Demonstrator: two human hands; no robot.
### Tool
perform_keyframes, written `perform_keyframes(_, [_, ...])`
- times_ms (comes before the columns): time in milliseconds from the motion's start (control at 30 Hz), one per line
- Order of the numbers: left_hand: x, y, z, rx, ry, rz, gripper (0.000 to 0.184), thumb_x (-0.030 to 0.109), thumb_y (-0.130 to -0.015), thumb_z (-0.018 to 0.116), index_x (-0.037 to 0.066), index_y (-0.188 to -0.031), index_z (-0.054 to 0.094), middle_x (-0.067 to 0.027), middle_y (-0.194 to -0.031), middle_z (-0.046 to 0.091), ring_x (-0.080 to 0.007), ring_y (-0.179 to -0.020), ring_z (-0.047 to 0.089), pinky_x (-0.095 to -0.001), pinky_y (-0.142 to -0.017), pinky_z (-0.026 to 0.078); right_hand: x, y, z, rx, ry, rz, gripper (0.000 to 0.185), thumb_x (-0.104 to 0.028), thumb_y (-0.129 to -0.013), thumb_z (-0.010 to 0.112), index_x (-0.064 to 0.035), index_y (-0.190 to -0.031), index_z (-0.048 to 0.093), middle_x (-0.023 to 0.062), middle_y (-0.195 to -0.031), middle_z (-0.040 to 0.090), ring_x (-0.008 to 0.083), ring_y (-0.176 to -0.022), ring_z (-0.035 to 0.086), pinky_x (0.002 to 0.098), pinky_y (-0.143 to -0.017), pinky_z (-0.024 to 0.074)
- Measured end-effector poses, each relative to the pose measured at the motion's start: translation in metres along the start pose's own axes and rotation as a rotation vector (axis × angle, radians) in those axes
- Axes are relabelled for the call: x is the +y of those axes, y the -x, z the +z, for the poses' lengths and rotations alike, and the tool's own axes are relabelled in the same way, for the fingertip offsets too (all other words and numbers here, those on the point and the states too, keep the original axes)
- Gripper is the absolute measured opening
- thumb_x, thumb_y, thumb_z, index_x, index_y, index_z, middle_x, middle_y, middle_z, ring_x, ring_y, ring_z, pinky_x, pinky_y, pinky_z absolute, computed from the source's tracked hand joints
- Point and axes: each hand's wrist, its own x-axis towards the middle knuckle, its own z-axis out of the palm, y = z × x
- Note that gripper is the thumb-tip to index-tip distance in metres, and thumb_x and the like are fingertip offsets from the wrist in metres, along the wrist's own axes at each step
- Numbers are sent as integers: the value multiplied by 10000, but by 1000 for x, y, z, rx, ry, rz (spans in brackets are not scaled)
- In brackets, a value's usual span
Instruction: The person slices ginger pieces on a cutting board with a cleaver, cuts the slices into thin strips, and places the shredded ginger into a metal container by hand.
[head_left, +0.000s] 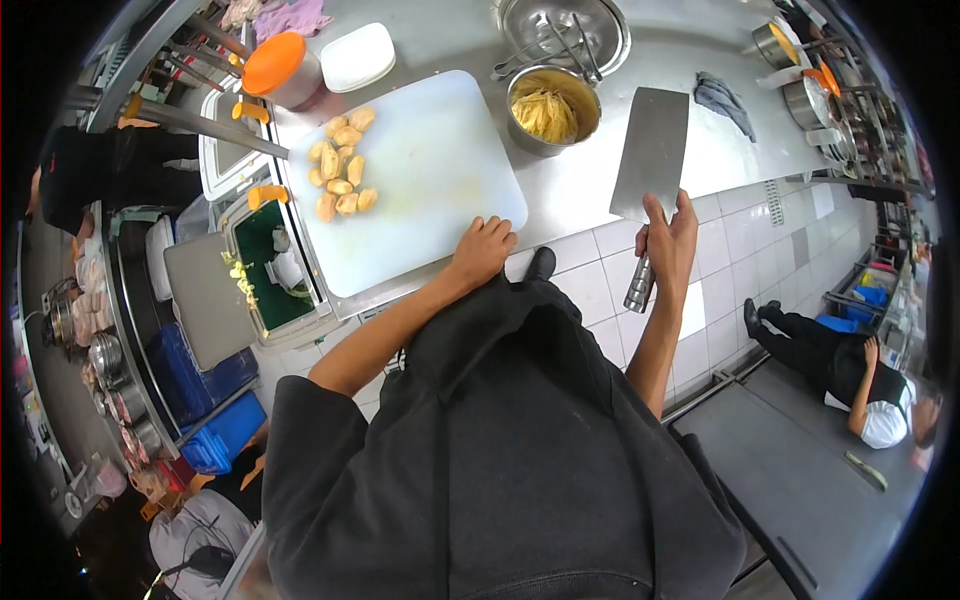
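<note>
The light is bright, edges bending strongly (corners black).

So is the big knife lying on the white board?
No, the big knife is held out to the right of the white board.

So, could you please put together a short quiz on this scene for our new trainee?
1. Which hand holds the broad, grey metal cleaver?
2. True or false: the pale yellow peeled pieces lie on the white rectangular cutting board.
3. What is the left hand touching?
A) the cleaver's handle
B) the board's near edge
C) the round orange lid

Key: 1. The right hand; 2. True; 3. B.
</note>
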Motion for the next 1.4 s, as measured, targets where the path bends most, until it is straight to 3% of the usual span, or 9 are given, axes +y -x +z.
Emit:
perform_keyframes(400, [-52,-180,-82,347,213,-342,157,184,-944,640,120,-1075,698,-58,-1070,642,-262,-1050,589,-424,-842,411,21,7,-14,68,-84,19,262,-142,-992,623,53,-1154,559,116,-774,652,94,-377,467,247,-334,375])
perform_keyframes(500, [-81,-198,-78,-137,78,-281,301,194,-962,614,132,-1247,683,-74,-1271,634,-266,-1248,540,-464,-1002,397,15,10,-12,52,-93,33,253,-138,-994,621,46,-1156,558,107,-791,649,95,-383,468,246,-345,372])
perform_keyframes(600, [-90,-189,-79,-102,136,-236,576,420,-972,619,186,-1484,498,-158,-1514,456,-311,-1434,377,-566,-1123,294,17,13,-10,35,-58,40,251,-142,-996,622,35,-1161,553,99,-809,641,97,-390,466,247,-354,360])
perform_keyframes(700, [-92,-140,-101,-94,216,-648,1230,942,-726,511,111,-1582,210,-325,-1601,141,-479,-1465,220,-721,-1084,193,33,8,-5,4,-169,33,250,-132,-988,621,18,-1175,550,68,-709,588,107,-395,467,273,-356,353])
perform_keyframes(800, [-104,-92,-116,-127,336,-822,1203,923,-757,505,-17,-1482,316,-297,-1525,255,-463,-1412,284,-687,-1046,245,31,9,0,-37,-161,16,237,-124,-992,614,21,-1168,548,94,-752,630,104,-395,466,274,-355,352])
perform_keyframes(833, [-104,-78,-119,-33,235,-897,1129,915,-771,503,-77,-1311,466,-242,-1323,456,-402,-1255,459,-606,-998,326,26,12,4,-23,-118,20,225,-125,-993,614,24,-1149,550,102,-759,637,102,-394,460,278,-357,351])
perform_keyframes(1100, [-174,39,-132,297,-153,-1071,538,551,-852,714,97,-1136,671,-112,-1036,646,-319,-1007,630,-510,-882,428,10,15,45,-381,95,-62,280,-160,-984,667,2,-1191,570,64,-614,578,98,-434,499,293,-400,370])
perform_keyframes(1300, [-191,40,-125,234,-291,-1072,458,390,-847,750,116,-1202,658,-133,-1108,687,-332,-1063,611,-516,-901,420,49,-9,127,-594,315,-400,241,-105,-965,584,7,-1171,526,328,-708,629,526,-702,632,551,-645,491])
perform_keyframes(1400, [-195,35,-127,176,-300,-1107,469,350,-840,755,108,-1224,639,-163,-1096,705,-344,-1093,595,-512,-930,412,58,-14,149,-584,507,-560,259,-93,-949,558,13,-1173,482,344,-718,621,558,-737,606,603,-673,483])
